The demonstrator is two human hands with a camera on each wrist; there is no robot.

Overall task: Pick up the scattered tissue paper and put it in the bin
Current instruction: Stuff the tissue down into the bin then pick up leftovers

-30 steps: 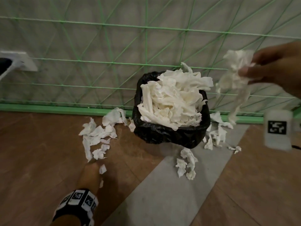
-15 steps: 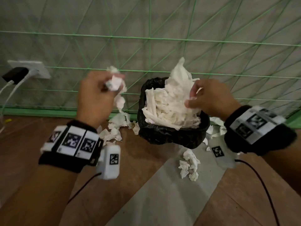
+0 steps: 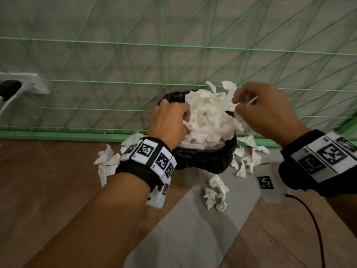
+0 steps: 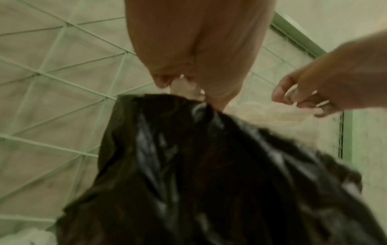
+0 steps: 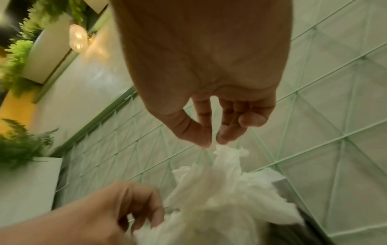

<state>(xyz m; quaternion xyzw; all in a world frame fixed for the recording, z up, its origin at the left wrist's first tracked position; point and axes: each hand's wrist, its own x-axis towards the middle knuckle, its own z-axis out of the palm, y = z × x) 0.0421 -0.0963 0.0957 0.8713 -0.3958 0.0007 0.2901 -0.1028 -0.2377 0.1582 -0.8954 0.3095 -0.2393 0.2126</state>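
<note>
A bin lined with a black bag [image 3: 202,161] stands against the wall, heaped over its rim with white tissue [image 3: 208,117]. My left hand [image 3: 173,120] is at the heap's left side, fingers curled into a wad of tissue right by the bag's edge [image 4: 199,106]; a pale scrap shows between the curled fingers [image 4: 184,89]. My right hand [image 3: 249,107] hovers over the heap's right side with loosely bent fingers, its fingertips [image 5: 224,139] just touching the tissue peak [image 5: 226,165]. Loose tissue lies on the floor left [image 3: 108,161], in front [image 3: 216,190] and right [image 3: 249,157] of the bin.
The wall behind carries green lines and a green skirting rail [image 3: 58,135]. A socket with plugs and cables [image 3: 19,88] sits at the far left. A grey floor strip [image 3: 193,238] runs toward me between wood boards. A black cable [image 3: 313,219] trails from my right wrist.
My left hand rose from the floor with tissue and came onto the heap's left side. My right hand brought its tissue to the heap and now sits slightly higher with loosened fingers.
</note>
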